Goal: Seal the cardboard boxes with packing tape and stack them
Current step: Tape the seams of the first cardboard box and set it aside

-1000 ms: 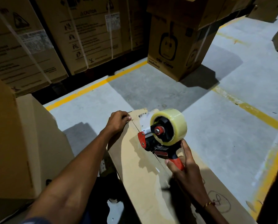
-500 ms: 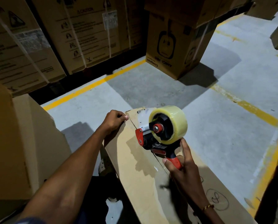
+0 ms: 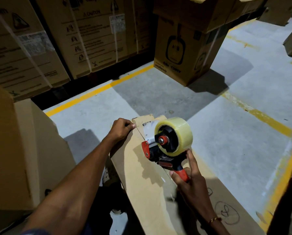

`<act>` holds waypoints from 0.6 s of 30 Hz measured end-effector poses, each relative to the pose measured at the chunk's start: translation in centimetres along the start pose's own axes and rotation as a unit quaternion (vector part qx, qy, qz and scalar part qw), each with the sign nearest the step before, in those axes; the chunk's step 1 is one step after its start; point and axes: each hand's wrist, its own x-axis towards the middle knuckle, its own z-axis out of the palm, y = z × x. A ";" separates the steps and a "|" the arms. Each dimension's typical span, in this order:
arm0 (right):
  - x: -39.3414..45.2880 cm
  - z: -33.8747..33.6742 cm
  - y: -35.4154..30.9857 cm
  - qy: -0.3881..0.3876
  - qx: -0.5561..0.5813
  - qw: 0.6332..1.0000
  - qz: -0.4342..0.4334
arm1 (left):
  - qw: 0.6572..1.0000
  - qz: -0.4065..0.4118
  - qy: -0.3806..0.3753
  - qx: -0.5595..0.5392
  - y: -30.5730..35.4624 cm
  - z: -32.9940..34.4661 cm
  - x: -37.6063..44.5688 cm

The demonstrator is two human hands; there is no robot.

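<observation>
Little changed over the last second: right hand (image 3: pixel 189 180) still gripping tape gun (image 3: pixel 167 143) above box (image 3: pixel 141 175) seam (far end), left hand (image 3: pixel 120 129) pinching far flap. Sealing barely begun.

Bare forearms, thin gold bracelet (image 3: pixel 214 219) on right wrist
</observation>
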 end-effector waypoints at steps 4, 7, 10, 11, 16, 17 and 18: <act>0.1 0.2 -0.1 0.005 0.004 1.000 0.017 | 1.000 -0.001 0.001 0.009 0.0 0.2 0.0; 0.1 0.4 0.1 -0.005 -0.009 1.000 0.022 | 1.000 -0.014 0.002 0.007 -0.2 0.4 0.1; 0.1 0.4 0.2 -0.012 -0.014 1.000 0.024 | 1.000 -0.017 0.003 0.013 -0.4 0.7 0.1; 0.0 0.4 0.1 -0.012 -0.014 1.000 0.023 | 1.000 -0.021 0.002 0.014 -0.5 0.8 0.1; 0.0 0.5 0.5 -0.002 0.000 1.000 0.014 | 0.997 -0.075 0.006 0.001 -0.2 1.0 0.3; 0.0 0.6 0.6 -0.001 0.002 1.000 0.013 | 0.996 -0.094 0.005 0.007 -0.4 1.1 0.5; 0.0 0.6 0.7 -0.001 0.003 1.000 0.013 | 0.993 -0.116 0.002 0.015 -0.5 1.3 0.6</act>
